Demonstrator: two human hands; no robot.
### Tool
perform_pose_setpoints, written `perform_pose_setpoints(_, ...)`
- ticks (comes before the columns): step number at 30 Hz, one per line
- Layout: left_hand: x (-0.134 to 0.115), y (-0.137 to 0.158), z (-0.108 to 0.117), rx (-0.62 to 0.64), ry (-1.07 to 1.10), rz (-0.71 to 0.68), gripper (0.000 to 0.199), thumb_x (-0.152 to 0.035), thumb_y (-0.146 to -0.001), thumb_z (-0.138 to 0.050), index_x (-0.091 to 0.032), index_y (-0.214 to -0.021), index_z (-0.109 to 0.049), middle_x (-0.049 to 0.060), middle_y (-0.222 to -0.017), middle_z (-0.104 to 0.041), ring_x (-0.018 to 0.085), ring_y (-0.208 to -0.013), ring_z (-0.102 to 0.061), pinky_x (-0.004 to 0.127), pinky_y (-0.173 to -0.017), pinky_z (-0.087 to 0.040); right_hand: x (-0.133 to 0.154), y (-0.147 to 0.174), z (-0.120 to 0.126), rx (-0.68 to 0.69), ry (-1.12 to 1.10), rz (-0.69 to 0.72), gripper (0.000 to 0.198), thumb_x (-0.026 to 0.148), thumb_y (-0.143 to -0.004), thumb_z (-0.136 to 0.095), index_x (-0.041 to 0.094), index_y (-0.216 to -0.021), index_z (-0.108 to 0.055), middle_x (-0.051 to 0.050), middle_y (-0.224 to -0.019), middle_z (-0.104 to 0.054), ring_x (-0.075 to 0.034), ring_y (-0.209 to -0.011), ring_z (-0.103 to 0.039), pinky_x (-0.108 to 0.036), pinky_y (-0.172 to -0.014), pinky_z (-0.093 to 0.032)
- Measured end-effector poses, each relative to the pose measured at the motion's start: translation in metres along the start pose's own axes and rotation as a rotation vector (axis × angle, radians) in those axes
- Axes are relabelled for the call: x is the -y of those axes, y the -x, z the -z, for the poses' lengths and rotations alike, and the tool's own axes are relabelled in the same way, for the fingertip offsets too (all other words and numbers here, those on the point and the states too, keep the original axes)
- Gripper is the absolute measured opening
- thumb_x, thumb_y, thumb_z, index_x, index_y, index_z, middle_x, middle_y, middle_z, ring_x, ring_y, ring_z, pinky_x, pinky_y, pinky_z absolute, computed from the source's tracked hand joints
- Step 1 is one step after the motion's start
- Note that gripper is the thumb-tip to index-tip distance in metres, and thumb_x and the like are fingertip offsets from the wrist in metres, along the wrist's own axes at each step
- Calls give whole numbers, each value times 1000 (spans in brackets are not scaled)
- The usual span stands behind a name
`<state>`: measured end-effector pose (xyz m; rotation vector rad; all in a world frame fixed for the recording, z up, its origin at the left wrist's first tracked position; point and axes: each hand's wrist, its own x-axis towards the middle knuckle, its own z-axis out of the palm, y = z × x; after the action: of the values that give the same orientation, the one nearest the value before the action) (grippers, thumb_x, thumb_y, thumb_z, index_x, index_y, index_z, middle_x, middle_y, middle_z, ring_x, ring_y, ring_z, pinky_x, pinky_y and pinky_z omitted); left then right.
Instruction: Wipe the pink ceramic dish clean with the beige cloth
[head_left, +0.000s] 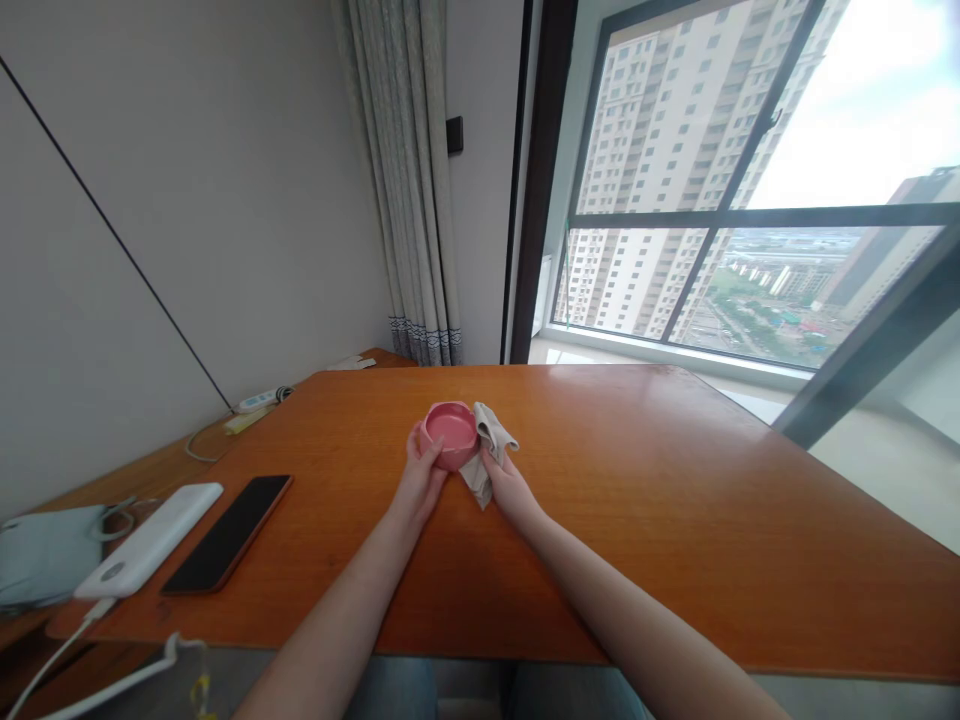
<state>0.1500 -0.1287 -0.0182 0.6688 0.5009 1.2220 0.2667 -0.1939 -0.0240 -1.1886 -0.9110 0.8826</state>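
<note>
A small pink bowl (451,424) is tilted toward me over the middle of the wooden table. My left hand (422,472) grips its left and near side, with the thumb over the rim. In my right hand (508,484) is a light grey cloth (491,430), pinched between thumb and fingers and pressed against the bowl's right side. One end of the cloth hangs down below the bowl. The fingers behind the cloth are partly hidden. The inside of the bowl shows no contents.
On the table's (675,520) left lie a black phone (229,533) and a white power bank (150,540) with a cable. A grey pouch (49,555) sits beyond them. A power strip (259,400) lies by the wall. A white hanger (142,678) is below the front edge.
</note>
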Motion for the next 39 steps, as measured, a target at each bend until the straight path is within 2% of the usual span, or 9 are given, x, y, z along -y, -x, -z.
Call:
perform_pose_setpoints(4,9,10,-2,22,-127,55,81,-11,-61,-78,-32,-125,-35,5,-125,-54,19,-109,-57,36,-95,-46,-8,-6,5,-71,-65,-107,63,57,-79,-52,23,-132,-47,-4,-132,-55,-22,-122,-51,-34,-103,-40)
perform_pose_setpoints(8,10,20,-10,179,-129,185,78,-13,-64,-77,-33,-129,-39,4,-131,-52,20,-117,-53,35,-100,-42,-8,-23,27,-100,-96,13,60,51,-78,-56,23,-131,-48,-4,-133,-54,-23,-123,-50,-38,-104,-39)
perform_pose_setpoints(12,-3,21,-13,343,-70,413,46,-41,-82,-59,-24,-124,-51,10,-124,-58,23,-111,-57,39,-94,-46,6,-33,48,-13,-85,28,49,44,-77,-60,21,-120,-59,-6,-121,-63,-25,-112,-58,-42,-98,-44)
perform_pose_setpoints(15,-9,18,-10,345,-117,535,51,-55,-84,-48,-20,-121,-55,13,-115,-63,24,-100,-63,40,-84,-50,17,-30,51,103,-67,11,43,43,-76,-62,20,-112,-65,-6,-113,-67,-26,-106,-61,-42,-95,-46)
perform_pose_setpoints(17,-9,17,-6,323,-199,562,50,-54,-83,-50,-19,-119,-57,13,-113,-64,24,-96,-63,37,-79,-52,21,-25,47,170,-23,18,40,42,-74,-64,20,-107,-67,-6,-110,-69,-26,-107,-61,-43,-96,-45)
perform_pose_setpoints(23,3,12,2,171,-383,454,37,-26,-76,-63,-18,-112,-59,9,-102,-67,18,-77,-64,26,-60,-53,14,-22,41,188,68,-29,35,43,-74,-63,19,-100,-69,-4,-104,-70,-25,-106,-61,-42,-97,-42)
perform_pose_setpoints(29,-4,9,-6,73,-96,339,39,-23,-78,-60,-19,-117,-55,7,-107,-67,19,-88,-65,32,-76,-55,8,-30,43,51,-97,-150,32,39,-74,-58,19,-96,-69,-4,-94,-73,-26,-96,-65,-40,-87,-49)
perform_pose_setpoints(34,-7,8,-8,60,-19,236,41,-25,-81,-58,-18,-121,-52,10,-111,-66,23,-99,-63,40,-87,-52,6,-16,27,50,125,148,44,29,-75,-57,21,-118,-59,-5,-122,-62,-25,-119,-52,-41,-104,-36)
perform_pose_setpoints(39,-5,10,-10,174,38,223,43,-30,-84,-56,-18,-125,-51,10,-121,-61,24,-109,-59,42,-92,-48,4,-9,20,9,191,242,54,33,-76,-58,21,-129,-50,-6,-132,-54,-23,-126,-44,-40,-110,-27)
